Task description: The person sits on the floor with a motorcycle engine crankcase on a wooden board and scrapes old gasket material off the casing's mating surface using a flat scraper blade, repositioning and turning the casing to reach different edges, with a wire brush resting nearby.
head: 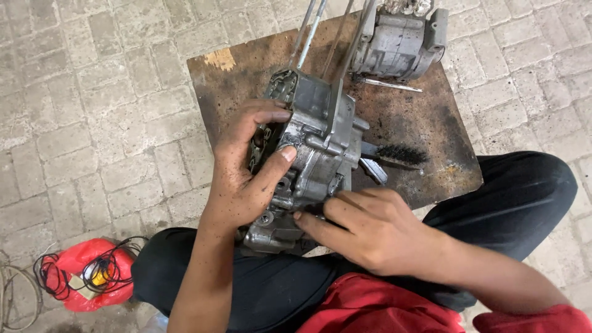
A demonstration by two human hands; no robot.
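Near edge of the board: your two hands meet on a grey metal engine casing that stands on a rusty brown board, its lower end overhanging toward your lap.
Left hand: your left hand is clamped on the casing's left side, fingers curled over the top edge, thumb pressed flat on its face.
Right hand: your right hand has its fingers drawn together, tips touching the casing's lower part; whether they pinch anything small cannot be told.
Casing: long metal rods rise from its far end toward the board's far edge.
Right edge of the board: a wire brush lies just beside the casing.
Far right corner: a second grey engine part sits with a thin metal tool before it.
Ground: a red bag with black wire lies on the paving stones, well apart on your left.
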